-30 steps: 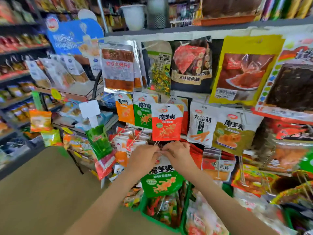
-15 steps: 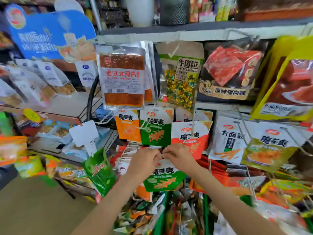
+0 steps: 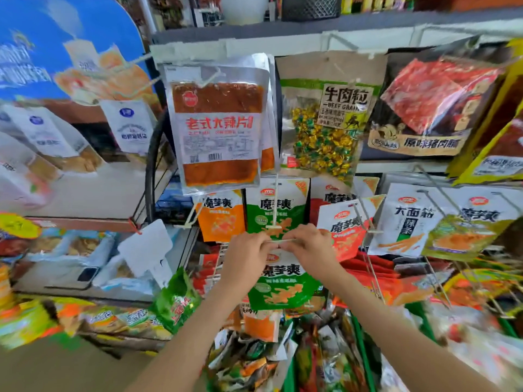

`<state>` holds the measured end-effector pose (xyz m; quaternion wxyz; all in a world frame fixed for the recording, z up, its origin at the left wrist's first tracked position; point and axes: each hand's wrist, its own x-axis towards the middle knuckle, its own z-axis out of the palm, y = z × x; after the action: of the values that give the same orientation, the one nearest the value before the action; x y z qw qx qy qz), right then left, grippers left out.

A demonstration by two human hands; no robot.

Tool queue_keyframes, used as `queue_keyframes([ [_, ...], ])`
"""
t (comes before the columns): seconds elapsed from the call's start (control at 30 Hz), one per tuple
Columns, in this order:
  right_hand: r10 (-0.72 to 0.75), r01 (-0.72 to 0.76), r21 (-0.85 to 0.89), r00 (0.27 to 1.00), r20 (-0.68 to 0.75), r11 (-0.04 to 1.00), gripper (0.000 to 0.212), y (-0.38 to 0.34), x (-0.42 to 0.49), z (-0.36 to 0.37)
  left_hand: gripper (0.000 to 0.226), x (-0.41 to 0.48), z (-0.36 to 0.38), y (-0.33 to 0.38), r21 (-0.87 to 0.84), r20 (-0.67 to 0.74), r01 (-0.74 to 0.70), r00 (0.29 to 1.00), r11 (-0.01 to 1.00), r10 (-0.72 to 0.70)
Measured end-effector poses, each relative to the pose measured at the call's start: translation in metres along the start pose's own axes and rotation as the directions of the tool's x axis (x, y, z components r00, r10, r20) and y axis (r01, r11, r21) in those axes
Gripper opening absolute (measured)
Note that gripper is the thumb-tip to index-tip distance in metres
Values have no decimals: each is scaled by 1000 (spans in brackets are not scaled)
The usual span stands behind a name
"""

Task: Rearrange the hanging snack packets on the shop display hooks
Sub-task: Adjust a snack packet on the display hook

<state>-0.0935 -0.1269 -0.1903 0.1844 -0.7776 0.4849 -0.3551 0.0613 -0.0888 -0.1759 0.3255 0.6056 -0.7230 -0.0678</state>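
- Cramped little shop, a rack of wire hooks crammed with snack bags under a grey shelf [image 3: 283, 29], and a blue cardboard sign [image 3: 56, 46] off beyond the left hand.
- Both hands are up at the middle of the rack. The left hand [image 3: 249, 256] and right hand [image 3: 308, 250] are pinched shut on the top edge of a green packet [image 3: 283, 290], fingertips almost touching each other, bag dangling below them.
- Just above the hands hangs another green packet [image 3: 276, 210] on a white hook [image 3: 274, 205]; an orange packet [image 3: 222, 219] sits up and to the left hand's side, a red packet [image 3: 345, 230] right beside the right hand.
- My guess is they're lining the hole up with a hook tip, but the hole itself is hidden by the fingers.
- What could go wrong: miss the hole and the thin header tears, or let go early and it drops into the heap of loose bags [image 3: 254, 360] underneath.
- The right wrist is close enough to that tilted red one to knock it off.
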Motion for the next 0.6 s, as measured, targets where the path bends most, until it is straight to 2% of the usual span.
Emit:
queue_keyframes([
  [0.13, 42, -36, 61, 993, -107, 997, 7, -8, 11, 9, 13, 10, -5, -6, 46, -93, 13, 996, 999, -8],
  [0.27, -9, 27, 94, 982, -189, 995, 4, -11, 22, 7, 6, 22, -12, -9, 78, -140, -32, 989, 996, 42],
  [0.37, 40, -20, 129, 988, -147, 991, 8, -11, 30, 6, 7, 31, -9, -12, 78, -110, -16, 994, 997, 25],
  [0.5, 66, -53, 161, 995, -76, 986, 11, -7, 39, 8, 8, 36, -2, -21, 44, -140, -13, 990, 999, 19],
  [0.6, 33, -27, 89, 997, -70, 996, 12, -4, 46, 12, 11, 42, 5, -28, 36, -162, 9, 987, 999, -3],
])
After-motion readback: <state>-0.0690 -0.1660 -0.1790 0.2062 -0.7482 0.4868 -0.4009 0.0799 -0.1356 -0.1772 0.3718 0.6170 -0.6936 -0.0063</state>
